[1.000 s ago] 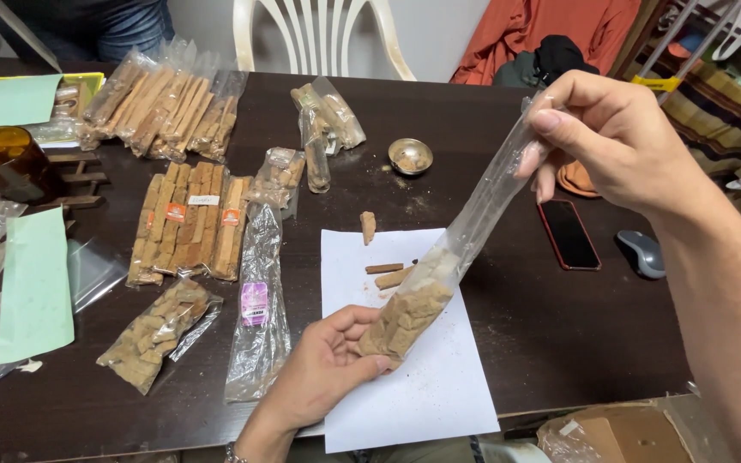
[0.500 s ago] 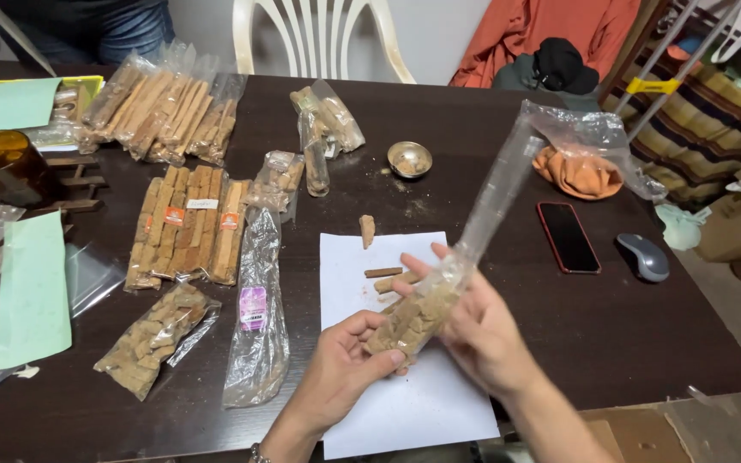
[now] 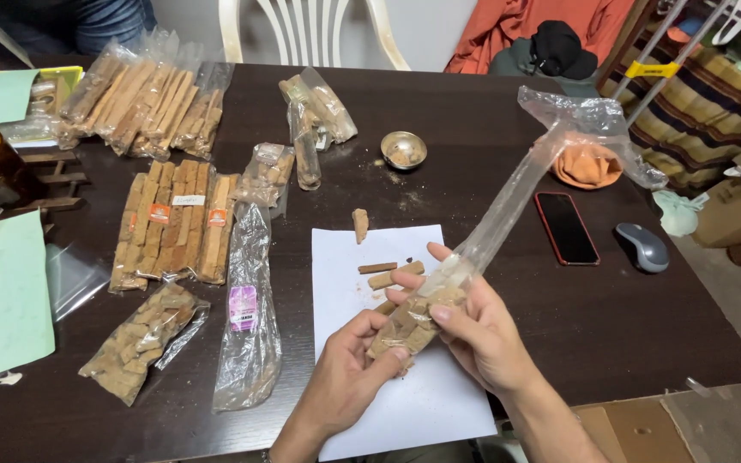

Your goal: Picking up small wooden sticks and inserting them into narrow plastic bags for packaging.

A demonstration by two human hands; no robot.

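Both hands hold one long clear plastic bag (image 3: 508, 201) whose bottom is filled with tan wood chips. My left hand (image 3: 349, 373) grips the filled bottom end from below. My right hand (image 3: 473, 330) wraps the bag just above the chips, fingers across it. The empty upper part of the bag rises up and to the right, crumpled at its open end. Under the hands lies a white paper sheet (image 3: 345, 283) with two small wood sticks (image 3: 388, 273) on it and one wood piece (image 3: 360, 225) at its top edge.
On the dark table (image 3: 473, 129) lie several bags of wood sticks (image 3: 143, 99), a row of wrapped sticks (image 3: 177, 219), a chip bag (image 3: 139, 343), a flat clear bag (image 3: 249, 317), a small metal bowl (image 3: 404, 149), a phone (image 3: 566, 227), a mouse (image 3: 642, 247), an orange cloth (image 3: 587, 165), green paper (image 3: 12, 296).
My right hand let go of the bag's top end and came down to grip the bag just above the chips. The left hand stayed on the bottom end.
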